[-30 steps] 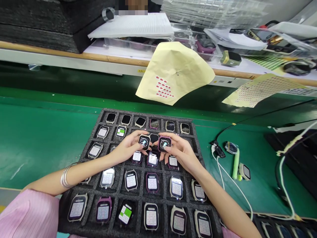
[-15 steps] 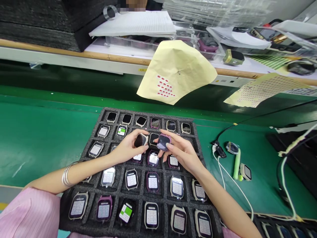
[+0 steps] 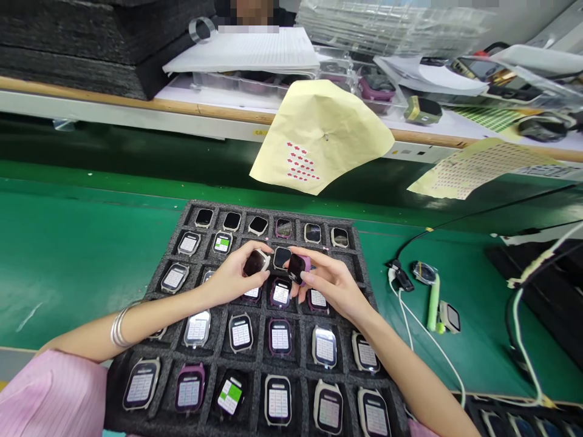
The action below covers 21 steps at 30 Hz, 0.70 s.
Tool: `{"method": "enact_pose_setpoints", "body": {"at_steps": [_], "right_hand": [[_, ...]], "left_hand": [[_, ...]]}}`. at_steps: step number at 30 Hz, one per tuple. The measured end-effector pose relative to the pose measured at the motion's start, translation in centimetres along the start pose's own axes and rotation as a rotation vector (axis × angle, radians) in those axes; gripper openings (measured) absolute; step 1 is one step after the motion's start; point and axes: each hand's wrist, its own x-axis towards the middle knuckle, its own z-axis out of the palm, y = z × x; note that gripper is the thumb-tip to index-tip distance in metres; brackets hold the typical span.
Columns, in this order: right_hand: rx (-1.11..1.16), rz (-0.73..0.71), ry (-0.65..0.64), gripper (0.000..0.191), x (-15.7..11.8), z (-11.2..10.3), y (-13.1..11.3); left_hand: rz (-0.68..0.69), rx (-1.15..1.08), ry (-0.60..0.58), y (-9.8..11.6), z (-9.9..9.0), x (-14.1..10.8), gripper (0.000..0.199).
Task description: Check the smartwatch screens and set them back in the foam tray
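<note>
Both watches have tilted further since a moment ago, their screens now dark. The left hand (image 3: 228, 276) grips a pale watch (image 3: 255, 262) and the right hand (image 3: 334, 282) a purple watch (image 3: 298, 267), close together above the foam tray (image 3: 182, 215) on the green surface (image 3: 68, 243).

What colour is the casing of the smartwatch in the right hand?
Purple casing on the smartwatch in the right hand; head view.
</note>
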Motion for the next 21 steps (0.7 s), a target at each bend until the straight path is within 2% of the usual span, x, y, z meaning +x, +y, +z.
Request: {"method": "enact_pose_setpoints", "body": {"at_steps": [5, 11, 16, 21], "right_hand": [[0.000, 0.021, -0.008, 0.044, -0.16, -0.08, -0.08], [0.016, 0.002, 0.010, 0.045, -0.07, -0.02, -0.07], [0.006, 0.023, 0.009, 0.044, -0.09, 0.00, -0.14], [0.004, 0.020, 0.021, 0.044, -0.10, 0.08, -0.27]], "left_hand": [[0.005, 0.040, -0.039, 0.46, -0.11, -0.18, 0.030], [0.019, 0.070, -0.006, 0.37, -0.27, -0.13, 0.032], [0.001, 0.073, -0.042, 0.30, -0.33, -0.12, 0.032], [0.022, 0.074, -0.022, 0.43, -0.36, -0.11, 0.034]]}}
